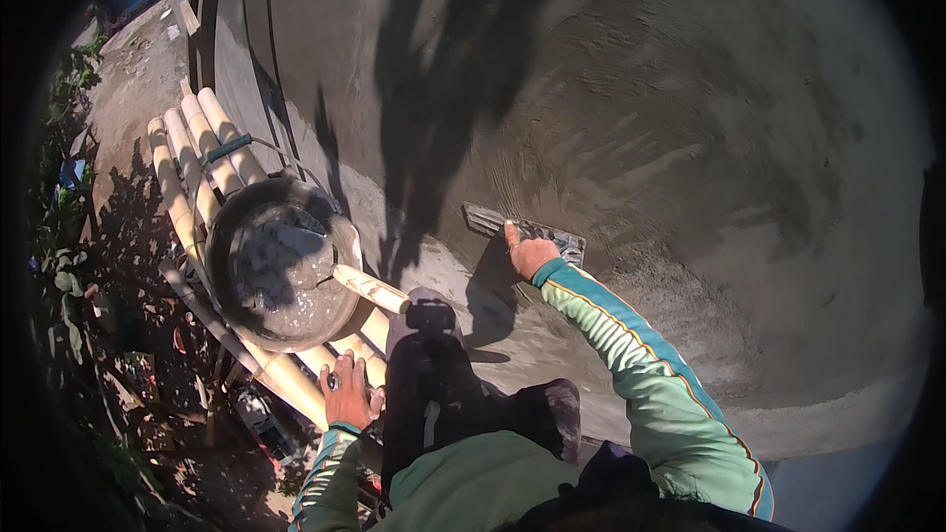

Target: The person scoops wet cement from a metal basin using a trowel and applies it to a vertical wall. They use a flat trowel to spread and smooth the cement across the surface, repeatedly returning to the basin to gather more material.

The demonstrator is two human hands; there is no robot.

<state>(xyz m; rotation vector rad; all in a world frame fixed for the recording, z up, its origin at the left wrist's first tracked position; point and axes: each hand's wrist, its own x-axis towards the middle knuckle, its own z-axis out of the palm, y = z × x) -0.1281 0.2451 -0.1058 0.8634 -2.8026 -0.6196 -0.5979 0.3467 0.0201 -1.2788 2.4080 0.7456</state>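
My right hand [532, 255] is closed round a plastering trowel [565, 240], its flat blade lying against the wet grey wall [631, 138]. The trowel's handle is mostly hidden under my fingers. My left hand [349, 392] rests on the bamboo poles [288, 374], fingers apart, with a dark ring on one of them. Beyond it stands a round bucket [236, 330] of wet grey mortar [281, 261]. A pale, thick handle [371, 289] sticks out over the bucket's right rim; its other end is sunk in the mortar.
The bucket's wire bail has a green grip [229, 147] and leans toward the far poles. Low on the left lie leafy plants [69, 286] and shaded debris below the platform. My dark-clothed knee [429, 335] is between bucket and wall. Long shadows fall on the plaster.
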